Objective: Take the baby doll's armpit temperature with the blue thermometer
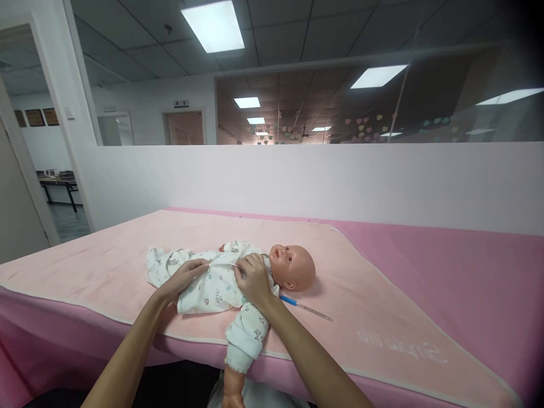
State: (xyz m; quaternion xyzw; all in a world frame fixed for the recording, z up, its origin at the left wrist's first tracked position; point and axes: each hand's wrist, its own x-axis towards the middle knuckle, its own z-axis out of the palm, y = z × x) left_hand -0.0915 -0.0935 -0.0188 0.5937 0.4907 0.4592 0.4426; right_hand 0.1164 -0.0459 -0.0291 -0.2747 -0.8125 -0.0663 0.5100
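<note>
A baby doll (pixel 293 266) in a white printed romper (pixel 212 289) lies on its back on a pale pink blanket (pixel 106 266), head to the right. My left hand (pixel 182 279) pinches the romper's front at the doll's belly. My right hand (pixel 254 279) rests on the chest near the neck, fingers closed on the romper's edge. One doll arm (pixel 242 340) hangs over the table's near edge. A thin thermometer with a blue end (pixel 304 306) lies on the blanket just beside my right wrist, below the doll's head.
The blanket covers a darker pink table (pixel 467 272) that runs right. A white partition wall (pixel 297 175) with glass above stands right behind it. An open doorway (pixel 38 170) at the left shows another room with a desk.
</note>
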